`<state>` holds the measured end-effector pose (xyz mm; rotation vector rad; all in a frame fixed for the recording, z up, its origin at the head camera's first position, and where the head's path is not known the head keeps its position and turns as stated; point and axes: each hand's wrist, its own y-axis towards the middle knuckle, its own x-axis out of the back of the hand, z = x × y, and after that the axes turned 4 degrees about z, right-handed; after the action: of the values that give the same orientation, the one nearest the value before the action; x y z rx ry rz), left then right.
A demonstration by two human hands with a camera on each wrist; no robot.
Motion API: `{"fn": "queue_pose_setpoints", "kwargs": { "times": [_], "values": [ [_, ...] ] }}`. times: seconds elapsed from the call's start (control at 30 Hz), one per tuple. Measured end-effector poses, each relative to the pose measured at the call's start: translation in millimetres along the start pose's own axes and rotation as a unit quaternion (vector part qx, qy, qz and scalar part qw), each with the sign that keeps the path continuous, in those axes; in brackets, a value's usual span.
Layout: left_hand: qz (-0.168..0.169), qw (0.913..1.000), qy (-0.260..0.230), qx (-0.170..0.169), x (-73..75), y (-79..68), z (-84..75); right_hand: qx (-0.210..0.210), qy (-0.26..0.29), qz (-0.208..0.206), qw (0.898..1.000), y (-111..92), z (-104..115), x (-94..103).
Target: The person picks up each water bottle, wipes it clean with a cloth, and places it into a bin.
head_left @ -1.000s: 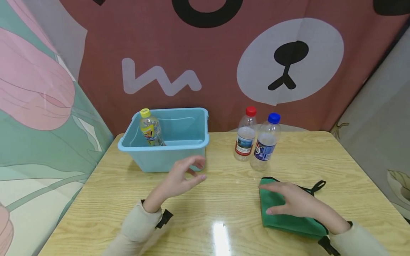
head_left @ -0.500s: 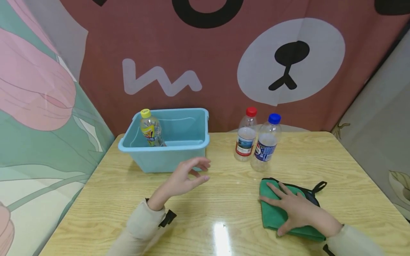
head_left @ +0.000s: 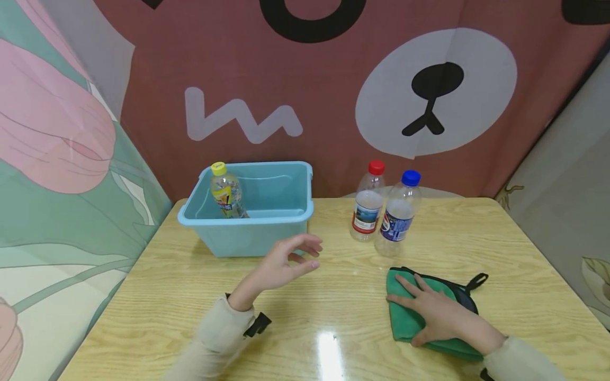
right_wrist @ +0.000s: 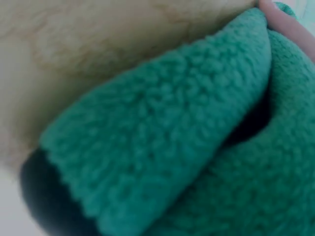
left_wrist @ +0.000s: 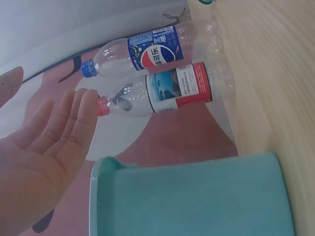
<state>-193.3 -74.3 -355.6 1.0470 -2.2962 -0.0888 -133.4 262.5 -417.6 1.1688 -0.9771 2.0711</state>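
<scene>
My right hand rests on a folded green cloth at the right of the table, fingers spread over it. The cloth has black edging and a black hanging loop. In the right wrist view its fluffy folded layers fill most of the picture, and a finger shows at the top right corner. Loosely bent and holding nothing, my left hand hovers in front of the right end of a light blue plastic bin. Its palm and fingers show at the left of the left wrist view.
A yellow-capped bottle leans inside the bin. Two clear plastic bottles stand upright towards the back: a red-capped bottle and a blue-capped Pepsi bottle. Behind the wooden table hangs a reddish-brown curtain with a bear print.
My right hand has come down onto the green cloth and spread its fingers. My left hand has drifted slightly right. The bin and bottles stay in place.
</scene>
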Motion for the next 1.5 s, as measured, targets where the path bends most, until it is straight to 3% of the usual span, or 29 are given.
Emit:
{"fn": "queue_pose_setpoints", "kwargs": {
  "times": [0.3, 0.57, 0.87, 1.03, 1.27, 1.5],
  "values": [
    [0.006, 0.9998, -0.019, 0.001, -12.7, 16.1, 1.9, 0.041, 0.004, -0.065, 0.997, -4, -8, 2.9],
    [-0.003, 0.9998, -0.014, -0.010, -23.6, 30.0, 2.4, 0.017, -0.010, -0.138, 0.990, -8, -8, 3.2],
    [-0.015, 0.9998, 0.008, 0.005, -30.0, 48.2, 4.2, 0.041, 0.067, -0.186, 0.979, -25, -21, 10.8],
    [-0.039, 0.9991, 0.002, 0.019, -30.1, 59.5, 6.6, 0.027, 0.087, -0.217, 0.972, -33, -28, 13.6],
    [-0.081, 0.9959, -0.012, 0.039, -32.1, 76.3, -16.0, -0.014, 0.168, -0.233, 0.958, -46, -32, 19.5],
    [-0.153, 0.9870, -0.038, 0.034, -42.1, 103.3, 10.1, -0.010, 0.229, -0.259, 0.938, -55, -31, 26.6]
  ]
}}
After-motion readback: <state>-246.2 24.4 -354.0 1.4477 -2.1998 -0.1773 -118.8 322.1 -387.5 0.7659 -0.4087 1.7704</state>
